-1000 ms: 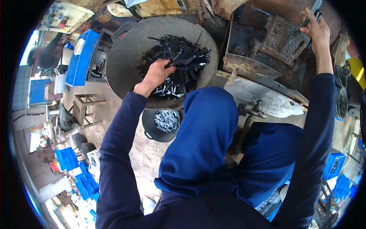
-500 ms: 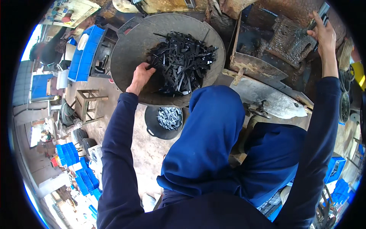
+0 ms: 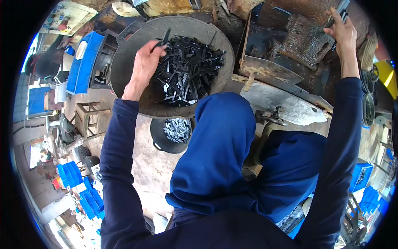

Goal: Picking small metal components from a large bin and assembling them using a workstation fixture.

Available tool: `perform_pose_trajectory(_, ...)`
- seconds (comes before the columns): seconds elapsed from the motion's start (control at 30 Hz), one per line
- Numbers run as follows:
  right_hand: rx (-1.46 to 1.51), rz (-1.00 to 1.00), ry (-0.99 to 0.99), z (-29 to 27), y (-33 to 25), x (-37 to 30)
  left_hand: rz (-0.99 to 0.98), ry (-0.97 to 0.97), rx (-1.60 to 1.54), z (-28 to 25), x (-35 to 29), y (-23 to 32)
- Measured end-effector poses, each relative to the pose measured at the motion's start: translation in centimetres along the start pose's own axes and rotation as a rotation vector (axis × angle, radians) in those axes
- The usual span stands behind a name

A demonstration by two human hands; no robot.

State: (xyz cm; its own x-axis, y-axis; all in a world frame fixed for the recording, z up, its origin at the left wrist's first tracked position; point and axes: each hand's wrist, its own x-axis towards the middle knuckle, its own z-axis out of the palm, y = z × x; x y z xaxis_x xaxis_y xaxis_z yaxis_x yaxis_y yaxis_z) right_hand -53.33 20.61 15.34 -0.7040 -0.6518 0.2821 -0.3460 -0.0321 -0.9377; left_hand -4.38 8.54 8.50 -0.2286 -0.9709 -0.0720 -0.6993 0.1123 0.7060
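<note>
My left hand (image 3: 145,66) is closed on a thin flat black strip (image 3: 166,37), which sticks up past the fingertips. It hovers over the left side of a wide, round, worn basin (image 3: 124,79). Inside the basin lies a heap of similar black strips (image 3: 186,68), some with shiny faces. At the upper right, my right hand (image 3: 345,39) is raised, its fingers wrapped round a grey bar-like piece (image 3: 343,6) with dark parts beside it. What that piece belongs to is unclear. Below this hand sits a rough, grimy metal block (image 3: 304,41) in an open metal tray (image 3: 269,66).
Under the basin's near edge, a black tub (image 3: 157,143) on the floor contains silvery pieces (image 3: 177,130). A clamp-like metal fitting (image 3: 271,117) is by my knees. A wooden stool (image 3: 89,120) and blue bins (image 3: 85,62) stand left; coiled hoses (image 3: 368,110) hang right.
My left hand has risen from the heap's left edge and moved away from me, now with a black strip in its fingers. My right hand stays on the grey piece; the whole view has shifted slightly.
</note>
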Motion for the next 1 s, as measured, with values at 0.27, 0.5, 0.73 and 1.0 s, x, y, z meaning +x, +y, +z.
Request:
perform_pose_trajectory(0.27, 0.013, -0.006, 0.001, 1.2, 0.0, -0.2, 0.45, -0.169, -0.488, 6.4, -1.1, 19.1)
perform_pose_trajectory(0.5, -0.092, -0.002, -0.031, -1.3, 3.4, 3.4, 0.506, -0.127, -0.815, 15.3, -2.9, 31.5)
perform_pose_trajectory(0.73, -0.168, -0.018, -0.026, -0.5, 0.9, 2.3, 0.347, -0.163, -0.918, 17.7, -4.4, 29.0)
perform_pose_trajectory(1.0, 0.022, 0.129, -0.127, -2.7, 1.8, 0.9, 0.375, -0.146, -0.844, 15.0, -4.1, 28.1)
